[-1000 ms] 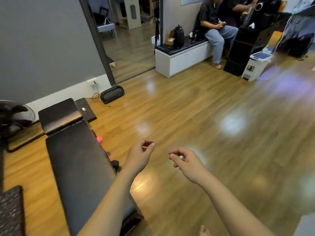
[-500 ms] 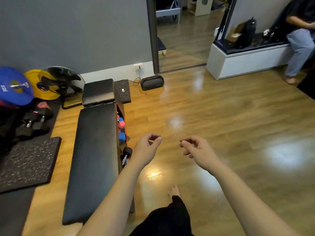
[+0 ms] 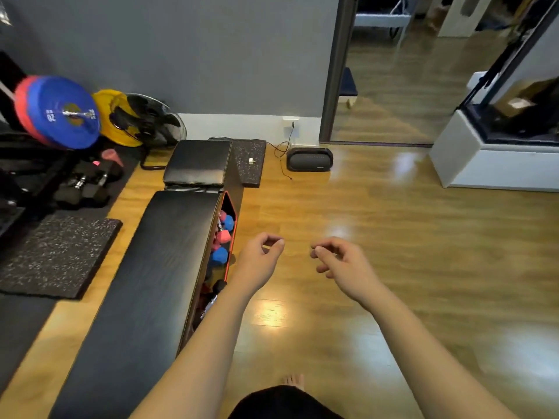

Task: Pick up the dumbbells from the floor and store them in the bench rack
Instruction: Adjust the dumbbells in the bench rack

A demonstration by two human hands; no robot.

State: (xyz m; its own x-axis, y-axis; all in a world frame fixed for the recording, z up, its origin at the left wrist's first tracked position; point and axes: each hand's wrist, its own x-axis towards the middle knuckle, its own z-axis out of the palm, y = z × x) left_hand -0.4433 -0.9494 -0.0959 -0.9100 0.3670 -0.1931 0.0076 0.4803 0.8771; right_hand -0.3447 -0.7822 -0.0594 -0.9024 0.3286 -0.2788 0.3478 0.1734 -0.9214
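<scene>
A black padded bench (image 3: 145, 282) runs along the left, with a red-edged rack (image 3: 230, 237) open on its right side. Pink and blue dumbbells (image 3: 222, 246) and a black one lie inside the rack. My left hand (image 3: 260, 261) hovers just right of the rack, fingers loosely curled, holding nothing. My right hand (image 3: 341, 264) floats over the wooden floor a little to the right, also loosely curled and holding nothing. Black dumbbells (image 3: 87, 182) lie on a dark mat at the far left.
Blue, red and yellow weight plates (image 3: 60, 113) and a floor fan (image 3: 148, 122) stand against the grey wall. A speckled mat (image 3: 57, 252) lies left of the bench. A black speaker (image 3: 310, 158) and a white platform (image 3: 484, 164) sit farther right. My bare foot (image 3: 293, 381) shows below.
My view has swung left and down, bringing the bench rack, weight plates and fan into sight. Both hands keep the same loosely curled pose in front of me.
</scene>
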